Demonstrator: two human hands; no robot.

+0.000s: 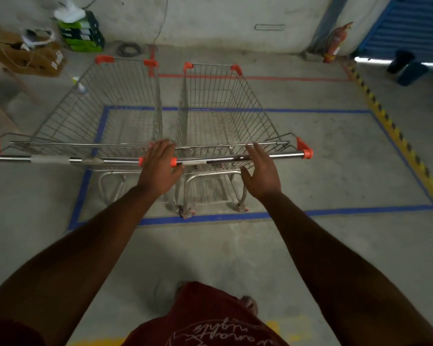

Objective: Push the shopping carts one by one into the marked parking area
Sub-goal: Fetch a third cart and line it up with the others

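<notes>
writing: white script on the maroon shirt [210,328], seen upside down, not legible. Label on the cardboard box [25,56] too small to read. No brand visible on either cart.
carts: 2, both wire mesh with orange corner caps, side by side, baskets nearly touching along the middle.
left cart [98,116]: straddles the left edge of the blue tape rectangle [335,211]; its handle bar runs off the left side of the view.
right cart [225,113]: inside the blue rectangle, rear wheels just inside the near tape line, front end reaching over the far blue line.
left hand [158,163]: fingers laid flat over the spot where the two handle bars meet, covering the orange end caps; fingers extended, not wrapped round.
right hand [261,171]: fingers straight and spread over the right cart's handle bar, thumb out to the side, not closed on the bar; whether the palm touches the bar, cannot tell.
floor marks: 1 blue rectangle, 1 red tape line [260,77] beyond it, 1 yellow-black hazard strip [395,136] along the right side, yellow paint patches near the person's feet.
around: 1 red fire extinguisher [334,43] against the wall, blue shutter [408,23] at top right, green-black crate [83,33] with white bag on top, cardboard box at far left, coiled cable [129,49] by the wall, dark bin near the shutter.
in the way: open floor in the rectangle to the right of the right cart.
</notes>
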